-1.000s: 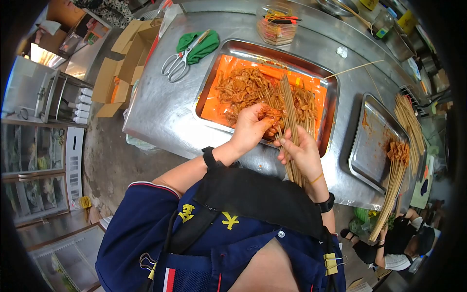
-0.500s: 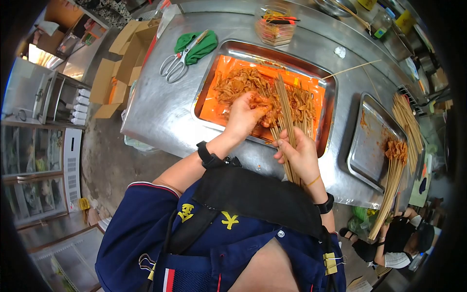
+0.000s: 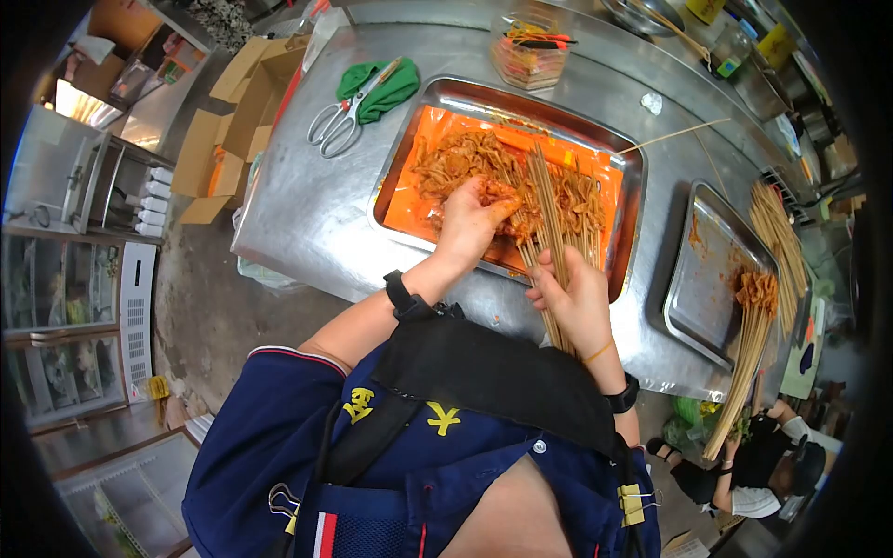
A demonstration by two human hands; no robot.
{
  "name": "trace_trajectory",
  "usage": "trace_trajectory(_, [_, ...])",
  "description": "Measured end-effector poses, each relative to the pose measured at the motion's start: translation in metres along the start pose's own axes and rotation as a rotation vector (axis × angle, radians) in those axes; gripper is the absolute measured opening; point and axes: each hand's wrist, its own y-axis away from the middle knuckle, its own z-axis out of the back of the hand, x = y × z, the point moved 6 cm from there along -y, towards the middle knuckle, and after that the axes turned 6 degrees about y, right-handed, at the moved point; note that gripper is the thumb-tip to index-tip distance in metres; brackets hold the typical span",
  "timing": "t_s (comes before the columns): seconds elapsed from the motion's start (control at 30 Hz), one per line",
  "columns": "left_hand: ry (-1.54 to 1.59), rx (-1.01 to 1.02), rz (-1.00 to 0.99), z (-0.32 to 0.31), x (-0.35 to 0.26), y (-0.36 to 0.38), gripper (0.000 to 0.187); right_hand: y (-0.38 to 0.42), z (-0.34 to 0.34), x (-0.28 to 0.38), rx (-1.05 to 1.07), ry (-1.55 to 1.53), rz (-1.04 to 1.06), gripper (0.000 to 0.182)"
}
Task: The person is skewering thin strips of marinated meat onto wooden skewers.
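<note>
My left hand (image 3: 473,219) is closed over a piece of the sauced, reddish-brown sliced food (image 3: 465,160) in a steel tray (image 3: 635,214) with an orange liner (image 3: 398,212). In my right hand (image 3: 572,293) is a bundle of bamboo skewers (image 3: 549,209), slanting across the tray's right part, with the lower ends near my apron. Other skewers threaded with the same food lie at the tray's right side, partly behind the bundle. What exactly sits between my left fingertips is partly hidden.
Scissors (image 3: 339,121) lie on a green cloth (image 3: 393,93) at the back left. A clear container (image 3: 530,51) stands behind the tray. To the right, a second steel tray (image 3: 693,298) holds loaded skewers (image 3: 744,363), beside more bare skewers (image 3: 779,242). A person (image 3: 763,465) is at the lower right.
Both hands stay almost in place. My left hand and its fingers shift very slightly at the food; the skewer bundle remains in my right hand.
</note>
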Motion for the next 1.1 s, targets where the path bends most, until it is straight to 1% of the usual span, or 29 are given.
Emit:
trace_trajectory(0.07, [0.000, 0.006, -0.059, -0.002, 0.000, -0.005, 0.019, 0.004, 0.008, 0.010, -0.097, 0.247, 0.155, 0.014])
trace_trajectory(0.17, [0.030, -0.015, -0.090, -0.009, 0.000, -0.007, 0.021, 0.008, 0.018, 0.026, -0.216, 0.429, 0.262, 0.015])
trace_trajectory(0.2, [0.044, -0.027, -0.096, -0.011, -0.003, -0.009, 0.022, 0.006, 0.018, 0.025, -0.167, 0.425, 0.228, 0.016])
trace_trajectory(0.27, [-0.100, 0.008, 0.062, -0.012, 0.000, -0.015, 0.021, 0.004, 0.017, 0.021, -0.067, 0.420, 0.157, 0.019])
trace_trajectory(0.3, [-0.172, 0.026, 0.147, -0.012, 0.004, -0.017, 0.021, 0.002, 0.010, 0.011, 0.046, 0.164, 0.056, 0.020])
trace_trajectory(0.37, [-0.254, 0.078, 0.117, -0.011, 0.006, -0.025, 0.019, 0.000, -0.009, -0.008, 0.262, -0.354, -0.149, 0.024])
trace_trajectory(0.4, [-0.296, 0.105, 0.100, -0.011, 0.005, -0.027, 0.018, 0.000, -0.010, -0.012, 0.261, -0.367, -0.151, 0.025])
trace_trajectory(0.47, [-0.288, 0.034, -0.022, -0.002, -0.007, -0.025, 0.014, -0.003, -0.010, -0.016, 0.258, -0.393, -0.152, 0.029])
trace_trajectory(0.5, [-0.285, -0.003, -0.081, 0.003, -0.016, -0.020, 0.012, -0.005, -0.010, -0.016, 0.262, -0.358, -0.154, 0.029])
trace_trajectory(0.53, [-0.216, 0.010, -0.004, 0.007, -0.017, -0.018, 0.012, -0.005, -0.011, -0.017, 0.267, -0.326, -0.159, 0.029])
trace_trajectory(0.63, [0.123, 0.097, 0.194, -0.003, -0.020, -0.003, 0.014, -0.005, -0.014, -0.014, 0.301, -0.228, -0.154, 0.030])
trace_trajectory(0.77, [0.087, 0.169, 0.160, 0.004, -0.016, -0.004, 0.022, -0.005, -0.016, -0.011, 0.309, -0.172, -0.119, 0.028])
trace_trajectory(0.87, [0.132, 0.145, 0.136, 0.002, -0.016, -0.003, 0.022, -0.005, -0.016, -0.014, 0.278, -0.212, -0.121, 0.026])
trace_trajectory(0.97, [0.107, 0.140, 0.179, 0.008, -0.015, -0.002, 0.022, -0.003, -0.013, -0.010, 0.183, -0.326, -0.131, 0.022])
trace_trajectory(1.07, [0.227, 0.092, 0.284, 0.014, -0.006, 0.001, 0.023, -0.004, -0.014, -0.011, 0.243, -0.318, -0.117, 0.019])
trace_trajectory(1.1, [0.159, 0.085, 0.282, 0.016, -0.009, 0.000, 0.023, -0.004, -0.014, -0.010, 0.239, -0.314, -0.124, 0.018])
